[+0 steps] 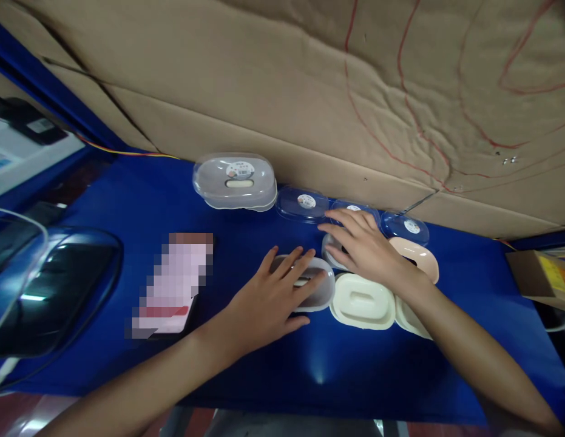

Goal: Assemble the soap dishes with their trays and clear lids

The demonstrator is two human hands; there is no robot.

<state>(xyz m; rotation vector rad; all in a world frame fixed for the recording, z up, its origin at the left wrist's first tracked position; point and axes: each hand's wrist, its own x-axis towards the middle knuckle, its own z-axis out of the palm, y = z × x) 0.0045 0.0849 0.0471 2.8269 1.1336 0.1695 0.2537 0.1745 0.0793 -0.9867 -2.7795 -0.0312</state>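
Note:
My left hand point(275, 297) lies with spread fingers over a translucent oval container point(325, 290), partly hiding it. Its fingers look to be resting on or just above the container. My right hand point(362, 243), fingers also apart, reaches over another translucent container point(331, 250) and partly covers a clear lid point(373, 213) behind it. Whether the right fingertips touch either one I cannot tell. Between and below the hands sits a cream oval piece point(362, 300) with a raised middle. A peach oval piece point(421, 258) and a second cream piece point(412, 315) show beside my right forearm.
Along the cardboard wall point(264, 91) stand a lidded clear container point(236, 182) and two more clear lids point(303, 203), point(406, 227). A blurred-out phone point(177, 285) lies on the blue table point(273, 382). Far left are a black device point(54, 291) and cables; a box point(539, 279) is at right.

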